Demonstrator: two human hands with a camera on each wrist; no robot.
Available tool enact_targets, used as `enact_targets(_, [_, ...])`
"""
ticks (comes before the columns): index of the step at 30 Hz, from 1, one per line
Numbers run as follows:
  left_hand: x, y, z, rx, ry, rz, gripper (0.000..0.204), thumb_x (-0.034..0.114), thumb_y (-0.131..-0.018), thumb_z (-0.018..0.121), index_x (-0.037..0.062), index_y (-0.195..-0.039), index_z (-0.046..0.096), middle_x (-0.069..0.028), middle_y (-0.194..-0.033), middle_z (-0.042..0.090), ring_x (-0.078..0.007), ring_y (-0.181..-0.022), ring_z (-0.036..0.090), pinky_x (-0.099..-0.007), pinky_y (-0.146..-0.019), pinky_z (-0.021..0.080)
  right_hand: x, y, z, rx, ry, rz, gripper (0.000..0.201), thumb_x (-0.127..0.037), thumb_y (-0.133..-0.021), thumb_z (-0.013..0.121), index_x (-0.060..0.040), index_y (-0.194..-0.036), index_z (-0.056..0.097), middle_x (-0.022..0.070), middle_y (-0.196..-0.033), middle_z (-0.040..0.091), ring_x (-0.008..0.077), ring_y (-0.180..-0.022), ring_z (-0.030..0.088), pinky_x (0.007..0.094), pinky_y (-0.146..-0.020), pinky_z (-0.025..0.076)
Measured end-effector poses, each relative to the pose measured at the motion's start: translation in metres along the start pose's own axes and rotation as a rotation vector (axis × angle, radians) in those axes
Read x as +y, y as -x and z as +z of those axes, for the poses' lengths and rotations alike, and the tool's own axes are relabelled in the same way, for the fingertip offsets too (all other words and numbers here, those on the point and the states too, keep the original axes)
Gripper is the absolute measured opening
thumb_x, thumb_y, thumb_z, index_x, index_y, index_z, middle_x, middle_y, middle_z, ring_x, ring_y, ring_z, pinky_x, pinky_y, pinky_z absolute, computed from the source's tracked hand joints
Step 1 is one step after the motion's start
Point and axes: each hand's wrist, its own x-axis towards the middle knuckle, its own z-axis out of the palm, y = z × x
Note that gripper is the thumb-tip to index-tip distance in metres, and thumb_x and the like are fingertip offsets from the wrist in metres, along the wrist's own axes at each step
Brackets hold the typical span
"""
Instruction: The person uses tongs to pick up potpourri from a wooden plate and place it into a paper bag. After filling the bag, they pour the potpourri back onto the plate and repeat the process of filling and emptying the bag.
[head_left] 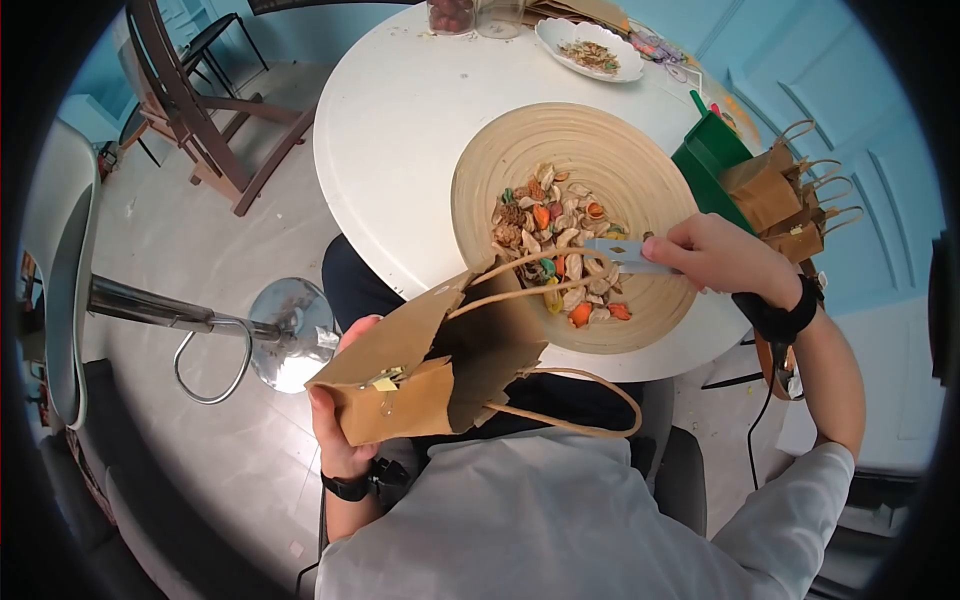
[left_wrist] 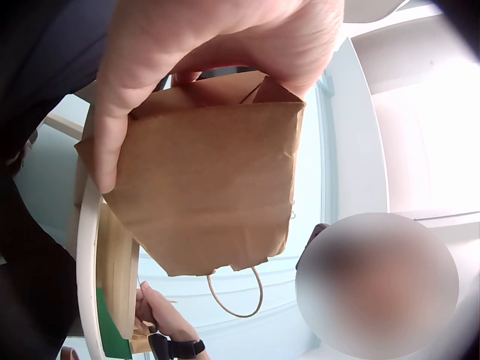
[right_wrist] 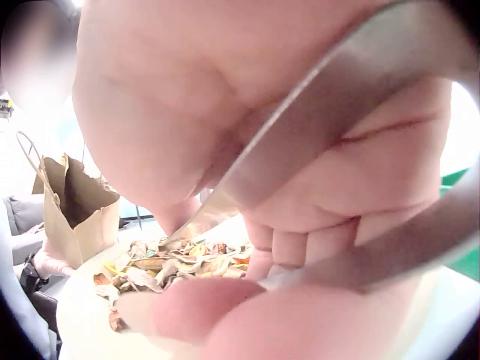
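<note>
My left hand [head_left: 338, 435] grips an open brown paper bag [head_left: 400, 395], with the thumb on one side in the left wrist view. The bag tilts, its mouth facing the bowl and its two twisted handles loose. In my right hand [head_left: 728, 258] I hold metal tongs [head_left: 628, 254] with a small diamond cut-out; both arms of the tongs [right_wrist: 277, 127] pass across the palm in the right wrist view. The tongs' tips reach over the dried potpourri [head_left: 565, 225], mixed petals, cones and orange pieces. It lies in a wide, shallow wooden bowl [head_left: 490, 140].
The bowl stands on a round white table [head_left: 385, 140]. Behind it are a white scalloped plate [head_left: 552, 42] of small bits and glass jars [head_left: 500, 20]. Right of the bowl stand a green container [head_left: 705, 155] and several small paper bags [head_left: 760, 190]. A stool base [head_left: 292, 330] is at the left.
</note>
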Motion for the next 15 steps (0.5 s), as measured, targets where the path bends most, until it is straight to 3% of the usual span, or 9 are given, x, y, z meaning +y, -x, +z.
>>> enact_targets(6, [0.002, -0.004, 0.005, 0.043, -0.047, -0.021, 0.096, 0.066, -0.091, 0.051, -0.0051, -0.149, 0.025, -0.0204, -0.148, 0.041, -0.0279, -0.128, 0.053, -0.0383, -0.104, 0.048, 0.001, -0.012, 0.018, 0.145, 0.095, -0.133, 0.065, -0.052, -0.090, 0.063, 0.0042, -0.059, 0.053, 0.0122, -0.050, 0.037, 0.0201, -0.044, 0.035, 0.0377, -0.046, 0.030])
enact_targets(15, [0.006, 0.000, 0.011, 0.046, -0.128, -0.036, 0.097, 0.069, -0.091, 0.048, -0.0047, -0.149, 0.025, -0.0206, -0.149, 0.040, -0.0281, -0.132, 0.049, -0.0398, -0.106, 0.046, 0.005, -0.013, 0.017, 0.119, -0.012, -0.119, 0.061, -0.047, -0.090, 0.066, 0.0044, -0.059, 0.053, 0.0097, -0.048, 0.033, 0.0175, -0.044, 0.034, 0.0365, -0.046, 0.028])
